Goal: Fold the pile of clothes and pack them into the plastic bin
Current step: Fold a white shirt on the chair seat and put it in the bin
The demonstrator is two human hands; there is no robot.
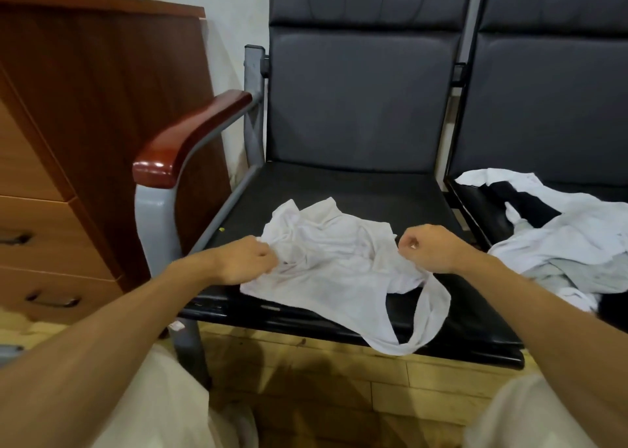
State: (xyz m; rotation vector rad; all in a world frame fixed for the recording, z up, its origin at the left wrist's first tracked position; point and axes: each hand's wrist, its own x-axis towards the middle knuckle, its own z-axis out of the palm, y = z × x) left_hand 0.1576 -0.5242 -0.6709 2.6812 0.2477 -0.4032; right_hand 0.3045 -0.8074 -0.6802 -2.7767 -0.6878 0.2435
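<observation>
Left hand (246, 260) and right hand (429, 248) both pinching crumpled thin white cloth top (334, 264), black padded chair seat (339, 192), mixed white-grey-black clothes pile (571, 243) at 3 o'clock

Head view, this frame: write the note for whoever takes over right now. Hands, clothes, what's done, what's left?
Left hand: closed, pinching the left edge of the crumpled white sleeveless top.
Right hand: closed on the same top's right edge.
The top lies unfolded on the black padded chair seat, one strap loop hanging over the front edge.
The mixed pile of white, grey and black clothes sits on the neighbouring seat to the right.
Done: nothing folded that I can see.
Left: fold this top, then the pile, then pack. The plastic bin is not in view.
</observation>
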